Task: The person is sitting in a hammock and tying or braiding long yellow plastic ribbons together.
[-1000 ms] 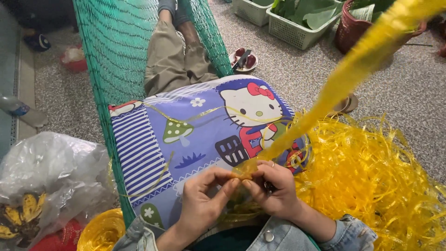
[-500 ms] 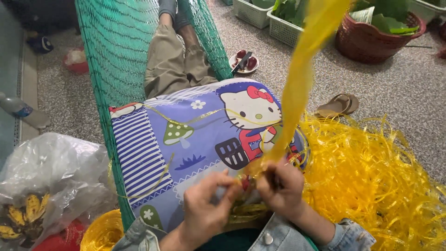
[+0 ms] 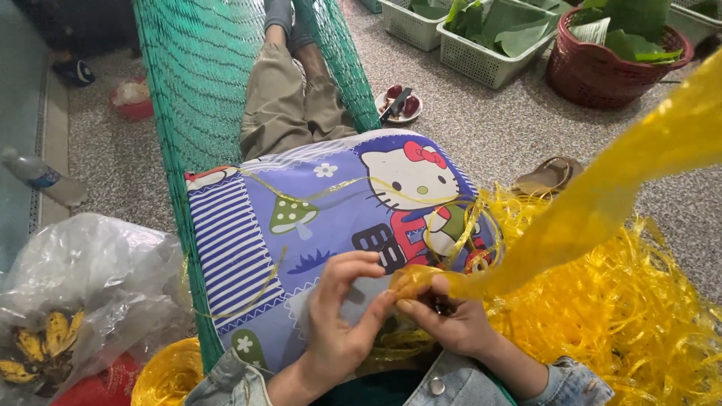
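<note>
Two hands pinch one end of a wide yellow plastic strip over a cartoon-print pillow.

From the left: a clear plastic bag [image 3: 83, 278] with bananas [image 3: 41, 349] lies at eight o'clock, then the green net hammock [image 3: 195, 90] with the pillow [image 3: 323, 240] across the person's lap. The left hand [image 3: 342, 316] has thumb and curled fingers closed on the bunched end of the yellow strip [image 3: 594, 203]; the right hand [image 3: 451, 323], touching it fingertip to fingertip, pinches the same end and lies nearer the strip's run. From that shared grip the strip's long axis rises toward two o'clock, taut and off the frame. A heap of shredded yellow ribbon [image 3: 632, 323] fills four o'clock on speckled floor; baskets of green leaves [image 3: 496, 45] stand at one o'clock.
</note>
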